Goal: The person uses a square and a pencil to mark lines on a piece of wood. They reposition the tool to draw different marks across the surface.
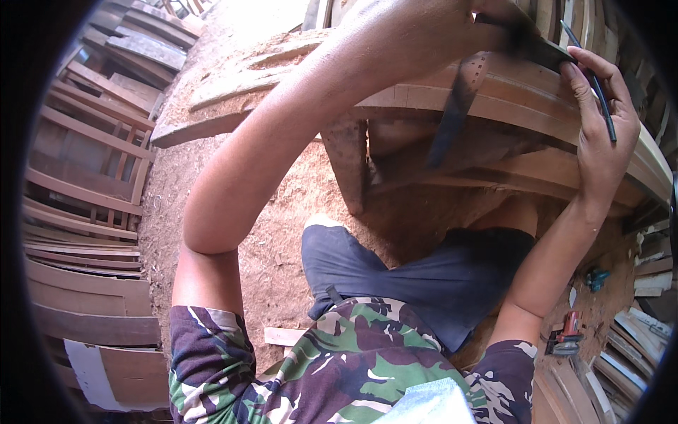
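My left arm reaches across to the upper right. My left hand [462, 22] is at the top edge beside a blurred dark bar, and its fingers are hidden. With my right hand [602, 116] I hold a thin dark pencil [600, 88]. That hand's thumb and forefinger also meet the right end of the dark bar [540, 48]. A dark flat blade [458, 106] with a row of small square marks hangs down at an angle from near the bar. It lies across the edges of long, curved wooden boards [519, 106], stacked on a support.
Rough wood pieces [244, 88] lie left of the boards, and a wooden leg [345, 166] stands below them. Wooden frames and panels [92, 159] line the left side. At the right, a red tool [571, 325] and a teal tool [597, 277] rest on the sawdust-covered floor [169, 212] near scrap wood.
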